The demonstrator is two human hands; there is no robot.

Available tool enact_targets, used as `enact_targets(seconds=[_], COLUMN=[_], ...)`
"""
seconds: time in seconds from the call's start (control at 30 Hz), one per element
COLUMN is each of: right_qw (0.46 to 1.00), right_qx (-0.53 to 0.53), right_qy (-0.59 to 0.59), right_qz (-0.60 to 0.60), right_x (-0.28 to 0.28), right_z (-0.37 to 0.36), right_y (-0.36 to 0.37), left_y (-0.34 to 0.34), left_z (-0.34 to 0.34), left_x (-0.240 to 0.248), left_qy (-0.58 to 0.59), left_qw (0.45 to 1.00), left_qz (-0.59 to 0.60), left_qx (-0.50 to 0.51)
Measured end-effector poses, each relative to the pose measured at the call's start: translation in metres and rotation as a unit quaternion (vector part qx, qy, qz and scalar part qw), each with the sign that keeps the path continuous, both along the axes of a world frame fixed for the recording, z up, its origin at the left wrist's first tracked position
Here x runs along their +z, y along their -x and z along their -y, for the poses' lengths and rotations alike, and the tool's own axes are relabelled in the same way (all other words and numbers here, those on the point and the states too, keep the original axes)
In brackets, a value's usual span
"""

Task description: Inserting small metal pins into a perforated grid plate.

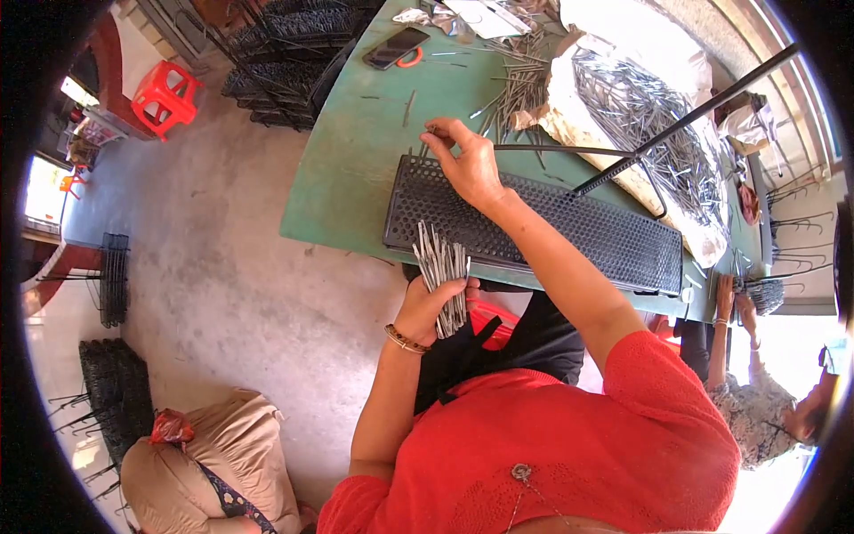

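My left hand [423,309] is closed around a bundle of thin grey metal rods [436,261], which fan out upward just in front of the rack's near edge. A long black rack [543,214] with rows of small holes lies along the edge of the green table [347,169]. Over its far left corner, my right hand [467,163] pinches with thumb and forefinger. Short thin rods [422,149] show right under those fingertips; the gripped end is mostly hidden by them. A black metal bar [680,125] rises from the rack toward the upper right.
A pale open sack [569,116] spills many metal rods onto the table. A phone [397,48] and orange-handled scissors [410,59] lie at the far left. Stacked black racks [285,62] stand behind. Another person [765,409] works at the right; someone in tan [213,454] is at lower left.
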State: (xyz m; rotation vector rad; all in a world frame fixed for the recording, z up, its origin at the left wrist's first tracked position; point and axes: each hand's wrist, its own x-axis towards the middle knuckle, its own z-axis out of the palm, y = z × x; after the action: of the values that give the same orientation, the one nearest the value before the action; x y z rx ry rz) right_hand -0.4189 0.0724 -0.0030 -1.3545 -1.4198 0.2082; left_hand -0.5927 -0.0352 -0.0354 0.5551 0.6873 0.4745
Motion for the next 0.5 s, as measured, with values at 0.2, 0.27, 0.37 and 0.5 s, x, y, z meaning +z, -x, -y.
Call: enact_targets(seconds=[0.2, 0.27, 0.37, 0.5], right_qw=[0.997, 0.997, 0.994, 0.997], right_qx=[0.004, 0.002, -0.008, -0.010], right_qy=[-0.033, -0.028, -0.031, -0.036], right_qz=[0.069, 0.072, 0.103, 0.068], right_x=[-0.0004, -0.0002, 0.0003, -0.0009], right_z=[-0.0002, 0.0001, 0.0013, 0.0018], right_y=[0.0005, 0.0004, 0.0013, 0.0030], left_y=[0.0008, 0.0003, -0.0008, -0.0020], left_z=[0.0004, 0.0014, 0.0021, 0.0022], left_x=[-0.0058, -0.0050, -0.0029, -0.0006], left_qy=[0.007, 0.017, 0.043, 0.045], left_qw=[0.999, 0.999, 0.999, 0.999], left_qz=[0.026, 0.029, 0.028, 0.026], left_qx=[-0.018, -0.015, -0.008, -0.005])
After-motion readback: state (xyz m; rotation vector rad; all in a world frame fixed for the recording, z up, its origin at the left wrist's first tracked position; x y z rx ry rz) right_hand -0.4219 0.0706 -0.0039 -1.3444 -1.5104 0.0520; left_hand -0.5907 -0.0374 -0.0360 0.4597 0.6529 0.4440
